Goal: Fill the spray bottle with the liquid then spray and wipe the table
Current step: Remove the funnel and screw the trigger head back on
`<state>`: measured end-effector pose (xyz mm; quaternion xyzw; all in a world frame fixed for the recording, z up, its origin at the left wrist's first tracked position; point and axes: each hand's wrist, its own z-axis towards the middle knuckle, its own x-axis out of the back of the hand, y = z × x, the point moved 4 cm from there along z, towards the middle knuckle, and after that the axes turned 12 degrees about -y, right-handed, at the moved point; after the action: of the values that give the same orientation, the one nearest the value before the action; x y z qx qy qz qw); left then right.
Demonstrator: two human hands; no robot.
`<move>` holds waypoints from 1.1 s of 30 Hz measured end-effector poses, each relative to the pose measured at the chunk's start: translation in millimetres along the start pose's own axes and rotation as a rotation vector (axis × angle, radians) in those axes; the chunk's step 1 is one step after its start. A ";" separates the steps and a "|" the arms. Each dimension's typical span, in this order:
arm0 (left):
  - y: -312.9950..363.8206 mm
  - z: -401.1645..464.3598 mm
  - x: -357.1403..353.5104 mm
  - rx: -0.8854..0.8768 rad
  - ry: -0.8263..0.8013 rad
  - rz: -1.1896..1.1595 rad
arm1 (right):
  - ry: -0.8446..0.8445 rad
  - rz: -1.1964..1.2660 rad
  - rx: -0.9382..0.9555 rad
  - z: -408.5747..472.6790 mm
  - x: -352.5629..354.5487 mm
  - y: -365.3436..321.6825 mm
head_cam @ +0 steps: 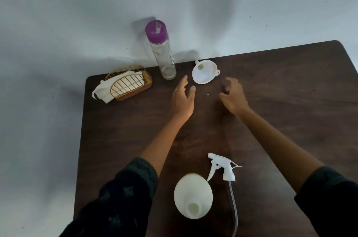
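Note:
A white spray bottle body (193, 196) stands uncapped near the table's front edge. Its white trigger head (224, 168) with a long clear tube lies on the table just to its right. A clear glass bottle (163, 56) with a purple cap stands at the back edge. To its right a white funnel (205, 71) lies tilted on the table. My left hand (183, 99) hovers between the glass bottle and the funnel, fingers straight, holding nothing. My right hand (233, 97) hangs just right of the funnel with loosely curled fingers, holding nothing.
A gold wire holder (128, 84) with white napkins sits at the back left corner of the dark wooden table (290, 101). A pale wall lies behind the table's back edge.

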<state>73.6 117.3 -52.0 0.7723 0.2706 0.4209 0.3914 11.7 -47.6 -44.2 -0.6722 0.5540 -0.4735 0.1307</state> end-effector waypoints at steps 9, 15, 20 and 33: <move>-77.8 -173.4 12.8 0.185 0.045 -0.142 | -0.116 -0.030 -0.223 -129.7 -4.0 89.0; -120.2 -272.3 22.4 0.333 -0.020 -0.163 | -0.147 0.051 -0.315 -183.3 -22.9 131.2; -125.1 -308.9 9.1 0.375 -0.249 -0.032 | -0.177 0.093 -0.261 -201.4 -41.7 120.3; -63.8 -334.4 -40.2 0.232 -0.667 0.688 | -0.062 0.113 -0.202 -195.1 -53.8 100.9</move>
<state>-240.4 248.2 -9.4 0.9480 -0.0950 0.2227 0.2066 -200.0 31.7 -40.4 -0.6640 0.6316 -0.3860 0.1057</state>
